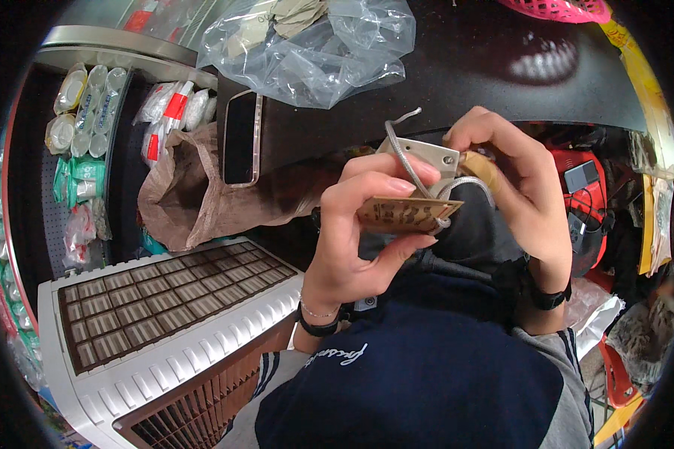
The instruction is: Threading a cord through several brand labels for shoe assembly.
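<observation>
A brown printed card tag (406,214) is pinched between the thumb and fingers of my left hand (363,224). Behind it, a pale card tag (440,154) with a punched hole at its corner lies under the same fingers. A grey cord (405,159) runs up past the pale tag, its free end sticking out, and also loops out to the right. My right hand (513,176) has its fingers closed at the pale tag's right edge, beside a tan strip (487,170). Its fingers partly hide what they grip.
A clear plastic bag (314,63) with card pieces lies on the dark table (457,67), and a phone (241,138) rests at its left edge. Below are a brown bag (183,194) and a white appliance with a grille (172,359). Packaged goods (86,112) fill the left shelves.
</observation>
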